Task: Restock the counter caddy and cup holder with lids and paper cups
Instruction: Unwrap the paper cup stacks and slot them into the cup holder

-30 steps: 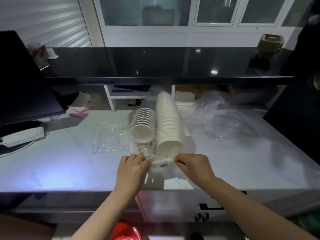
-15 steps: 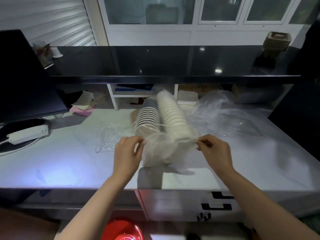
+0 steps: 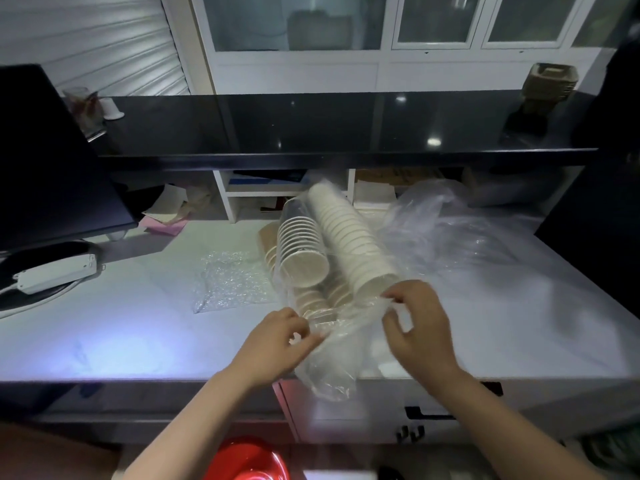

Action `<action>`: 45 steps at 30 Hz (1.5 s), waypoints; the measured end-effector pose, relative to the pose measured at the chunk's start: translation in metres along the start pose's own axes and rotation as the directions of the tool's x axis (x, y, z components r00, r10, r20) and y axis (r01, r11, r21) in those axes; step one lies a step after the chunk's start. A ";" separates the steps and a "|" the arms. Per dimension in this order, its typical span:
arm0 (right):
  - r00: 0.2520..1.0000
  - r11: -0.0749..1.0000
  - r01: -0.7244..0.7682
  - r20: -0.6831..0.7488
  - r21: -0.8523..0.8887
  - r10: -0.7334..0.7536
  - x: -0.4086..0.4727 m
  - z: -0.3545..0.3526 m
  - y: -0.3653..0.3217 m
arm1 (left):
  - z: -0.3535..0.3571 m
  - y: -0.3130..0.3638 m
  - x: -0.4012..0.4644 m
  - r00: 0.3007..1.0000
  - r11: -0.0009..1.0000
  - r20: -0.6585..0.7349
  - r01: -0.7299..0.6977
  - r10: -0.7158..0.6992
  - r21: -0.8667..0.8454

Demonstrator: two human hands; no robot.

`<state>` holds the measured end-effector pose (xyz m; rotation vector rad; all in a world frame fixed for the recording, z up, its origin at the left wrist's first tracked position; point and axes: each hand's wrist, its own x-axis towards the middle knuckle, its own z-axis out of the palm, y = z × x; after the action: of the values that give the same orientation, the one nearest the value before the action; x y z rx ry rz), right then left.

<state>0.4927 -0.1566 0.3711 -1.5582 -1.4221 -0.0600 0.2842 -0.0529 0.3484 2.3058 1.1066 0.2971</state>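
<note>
Left hand point(image 3: 277, 341) pinching clear plastic bag point(image 3: 332, 355) at mouth. Right hand point(image 3: 420, 327) pinching opposite edge. Paper cup stacks point(image 3: 349, 244) lying inside, on counter point(image 3: 121, 323).

Bare counter point(image 3: 114, 334) at 9 o'clock; cup stacks point(image 3: 332, 251) at 12, crumpled plastic point(image 3: 450, 233) at 2 blocking.

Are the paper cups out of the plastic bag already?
No, the paper cups lie stacked inside the clear plastic bag, whose near end both hands pinch: left hand, right hand.
</note>
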 end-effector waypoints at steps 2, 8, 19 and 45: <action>0.966 0.990 0.137 0.217 0.026 -0.139 -0.006 0.012 -0.015 | 0.009 -0.004 -0.003 1.000 0.955 -0.006 -0.018 0.020 0.296; 0.720 0.967 0.152 0.693 -0.204 0.033 -0.016 0.037 -0.014 | 0.031 0.001 -0.009 0.987 0.871 -0.159 0.082 -0.005 0.485; 0.877 0.769 0.375 0.466 -0.518 -0.115 -0.016 0.032 0.021 | 0.040 -0.008 -0.007 0.962 0.900 -0.215 0.240 -0.170 0.364; 0.555 0.843 0.025 0.709 -0.537 0.436 0.030 0.097 -0.012 | -0.004 0.009 -0.019 0.882 0.573 -0.171 0.128 -0.438 -0.809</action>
<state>0.4403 -0.0726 0.3470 -2.3702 -2.0096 0.5816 0.2763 -0.0705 0.3573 1.2708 1.1811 0.9043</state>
